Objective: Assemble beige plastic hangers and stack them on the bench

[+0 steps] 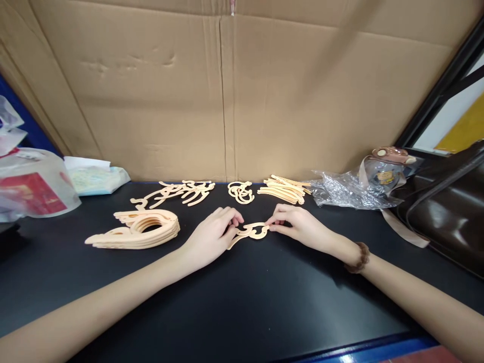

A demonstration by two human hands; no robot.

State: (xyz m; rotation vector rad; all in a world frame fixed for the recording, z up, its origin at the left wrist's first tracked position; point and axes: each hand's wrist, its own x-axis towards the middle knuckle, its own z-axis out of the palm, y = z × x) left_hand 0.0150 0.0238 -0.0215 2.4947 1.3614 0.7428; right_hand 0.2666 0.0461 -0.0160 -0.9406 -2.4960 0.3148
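Note:
A thin curly wooden cut-out piece [252, 231] lies just above the black table [242, 297], held at both ends. My left hand [212, 237] pinches its left end with closed fingers. My right hand [297, 224] pinches its right end. A brown bead bracelet [359, 257] sits on my right wrist. To the left lies a stack of swan-shaped wooden pieces [139, 229]. Behind the hands are branch-like pieces [177, 192], a small pile of curled pieces [241, 192] and a pile of straight strips [284, 190].
A cardboard wall [227, 91] stands at the back of the table. Plastic bags [34, 189] and a tissue pack [96, 176] are at the left. Crumpled clear plastic [348, 191], a bottle [385, 169] and a dark brown bag [446, 212] are at the right.

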